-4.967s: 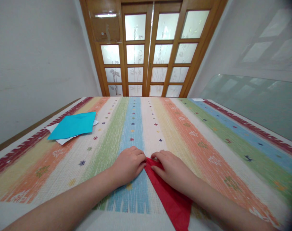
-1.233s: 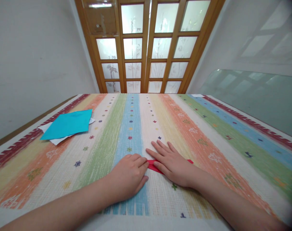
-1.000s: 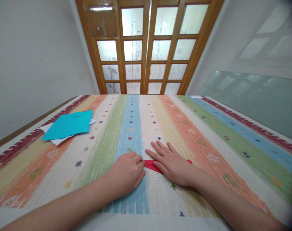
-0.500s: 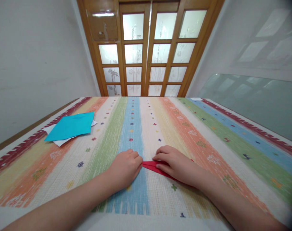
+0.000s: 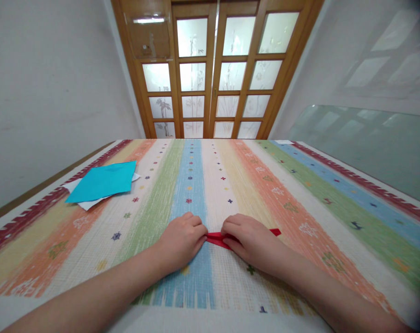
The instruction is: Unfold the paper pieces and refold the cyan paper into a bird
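A narrow piece of folded red paper (image 5: 216, 239) lies on the striped tablecloth between my hands. Its left tip is pinched in the closed fingers of my left hand (image 5: 186, 238). My right hand (image 5: 246, 236) is curled over its middle, thumb and fingers pressed on the paper. Most of the paper's middle is hidden under that hand, and a red end shows beyond the right knuckles.
A blue paper sheet (image 5: 104, 182) lies on some white paper (image 5: 92, 204) at the left of the tablecloth (image 5: 154, 217). A small white item (image 5: 283, 142) is at the far right edge. Beyond the table stand wooden glazed doors (image 5: 210, 69), with walls on either side.
My right hand has turned and shifted slightly on the red paper. More of the paper's right end now shows beyond the knuckles, and its lower edge is more covered. My left hand keeps its pinch.
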The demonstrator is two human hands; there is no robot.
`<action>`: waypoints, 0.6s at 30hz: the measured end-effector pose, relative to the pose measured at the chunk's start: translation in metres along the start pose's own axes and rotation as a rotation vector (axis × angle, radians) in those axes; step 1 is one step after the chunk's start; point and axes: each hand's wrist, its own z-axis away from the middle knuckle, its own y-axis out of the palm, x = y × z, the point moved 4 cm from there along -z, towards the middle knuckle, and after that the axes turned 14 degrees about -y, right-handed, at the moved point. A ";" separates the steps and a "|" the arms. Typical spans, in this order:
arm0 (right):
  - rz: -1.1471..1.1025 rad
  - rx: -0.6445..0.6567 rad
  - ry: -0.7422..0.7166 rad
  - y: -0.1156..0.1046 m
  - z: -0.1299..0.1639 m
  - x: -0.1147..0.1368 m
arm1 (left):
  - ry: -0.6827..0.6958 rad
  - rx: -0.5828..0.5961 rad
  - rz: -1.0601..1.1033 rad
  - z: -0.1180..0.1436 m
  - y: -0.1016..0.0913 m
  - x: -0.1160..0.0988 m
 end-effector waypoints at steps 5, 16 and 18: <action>0.029 -0.045 -0.021 -0.001 0.000 0.003 | 0.004 -0.005 0.076 0.000 0.000 0.000; 0.125 -0.122 0.015 -0.007 0.001 0.006 | 0.004 -0.079 0.224 0.003 -0.004 0.002; 0.152 -0.170 0.028 -0.011 0.002 0.008 | 0.033 -0.159 0.251 0.004 -0.009 0.002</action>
